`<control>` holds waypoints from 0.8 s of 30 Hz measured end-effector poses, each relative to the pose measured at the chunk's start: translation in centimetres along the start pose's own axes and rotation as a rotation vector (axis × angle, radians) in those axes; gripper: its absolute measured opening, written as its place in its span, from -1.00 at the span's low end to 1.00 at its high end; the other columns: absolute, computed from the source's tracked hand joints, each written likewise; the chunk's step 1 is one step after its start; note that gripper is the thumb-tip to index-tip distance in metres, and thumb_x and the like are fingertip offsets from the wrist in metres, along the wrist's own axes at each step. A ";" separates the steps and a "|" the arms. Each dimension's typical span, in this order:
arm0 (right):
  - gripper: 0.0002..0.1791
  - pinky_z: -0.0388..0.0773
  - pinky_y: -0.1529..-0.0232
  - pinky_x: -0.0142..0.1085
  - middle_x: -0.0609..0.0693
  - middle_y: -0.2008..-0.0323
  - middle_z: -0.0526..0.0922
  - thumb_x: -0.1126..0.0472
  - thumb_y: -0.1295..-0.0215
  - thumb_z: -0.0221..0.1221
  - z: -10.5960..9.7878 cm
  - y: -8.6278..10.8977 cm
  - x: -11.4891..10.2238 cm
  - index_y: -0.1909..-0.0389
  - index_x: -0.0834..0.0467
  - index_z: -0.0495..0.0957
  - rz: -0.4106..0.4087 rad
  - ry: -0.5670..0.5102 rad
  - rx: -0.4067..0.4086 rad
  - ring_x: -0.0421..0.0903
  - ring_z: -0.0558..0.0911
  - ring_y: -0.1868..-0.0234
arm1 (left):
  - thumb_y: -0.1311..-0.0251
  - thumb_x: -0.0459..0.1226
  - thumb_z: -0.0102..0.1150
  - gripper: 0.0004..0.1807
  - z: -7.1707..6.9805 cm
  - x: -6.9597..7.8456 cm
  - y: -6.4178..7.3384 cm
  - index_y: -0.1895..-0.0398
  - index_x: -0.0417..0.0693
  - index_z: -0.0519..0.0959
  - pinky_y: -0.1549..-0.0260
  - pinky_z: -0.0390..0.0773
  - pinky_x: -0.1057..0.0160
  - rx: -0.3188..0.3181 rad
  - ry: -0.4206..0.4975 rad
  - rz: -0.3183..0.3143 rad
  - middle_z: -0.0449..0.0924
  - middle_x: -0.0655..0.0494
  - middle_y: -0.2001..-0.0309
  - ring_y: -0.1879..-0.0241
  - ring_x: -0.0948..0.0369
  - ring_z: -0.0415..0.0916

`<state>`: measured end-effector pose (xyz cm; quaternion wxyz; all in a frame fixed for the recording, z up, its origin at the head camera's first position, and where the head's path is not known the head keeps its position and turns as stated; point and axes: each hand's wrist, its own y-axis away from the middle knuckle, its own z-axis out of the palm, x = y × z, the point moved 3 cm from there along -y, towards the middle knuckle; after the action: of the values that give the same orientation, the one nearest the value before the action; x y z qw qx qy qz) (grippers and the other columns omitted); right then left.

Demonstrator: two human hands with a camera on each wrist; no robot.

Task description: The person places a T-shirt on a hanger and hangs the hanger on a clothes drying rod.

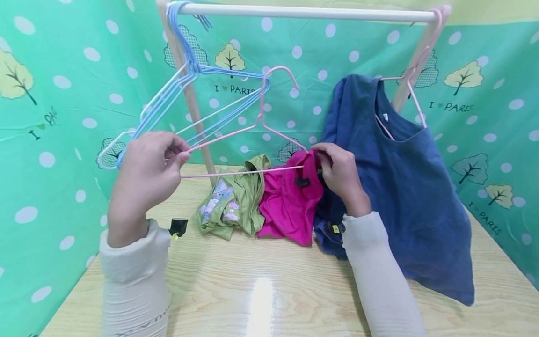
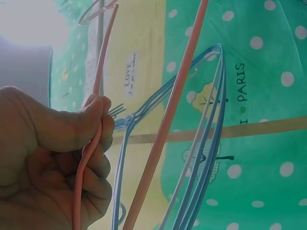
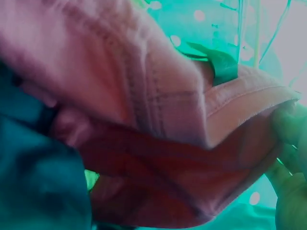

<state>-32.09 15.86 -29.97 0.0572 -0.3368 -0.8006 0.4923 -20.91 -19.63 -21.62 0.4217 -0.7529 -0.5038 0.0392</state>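
Observation:
In the head view my left hand [image 1: 149,164] pinches the left corner of a pink wire hanger [image 1: 248,172], hook upward. The left wrist view shows the thumb [image 2: 72,127] and curled fingers round the pink wire. My right hand [image 1: 338,171] pinches the upper edge of a magenta garment [image 1: 288,206] at the hanger's right end, which the cloth hides. The garment's lower part hangs down to the table. Up close in the right wrist view are the garment's stitched edge and opening [image 3: 172,105], with fingertips [image 3: 288,127] gripping its rim.
A green printed garment [image 1: 244,206] lies crumpled on the wooden table [image 1: 210,281]. Several blue hangers [image 1: 194,68] hang at the left of a white rack bar [image 1: 303,11]. A navy top [image 1: 391,187] hangs on a pink hanger at the right, its hem low over the table.

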 end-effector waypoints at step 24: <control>-0.75 0.65 -0.04 0.04 0.29 0.06 0.72 0.37 -0.41 0.24 0.8 -0.3 -1.0 -0.02 0.41 0.66 0.092 0.014 0.109 0.18 0.70 0.05 | -0.29 -0.51 0.24 -0.95 0.8 0.9 -0.2 0.31 -0.25 0.62 0.26 0.31 0.13 -0.046 0.009 0.040 0.59 -0.09 0.38 0.31 0.03 0.40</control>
<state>-31.80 14.60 -29.88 0.0585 -0.3731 -0.7558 0.5349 -21.05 -18.46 -21.63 0.4057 -0.7723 -0.4877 0.0329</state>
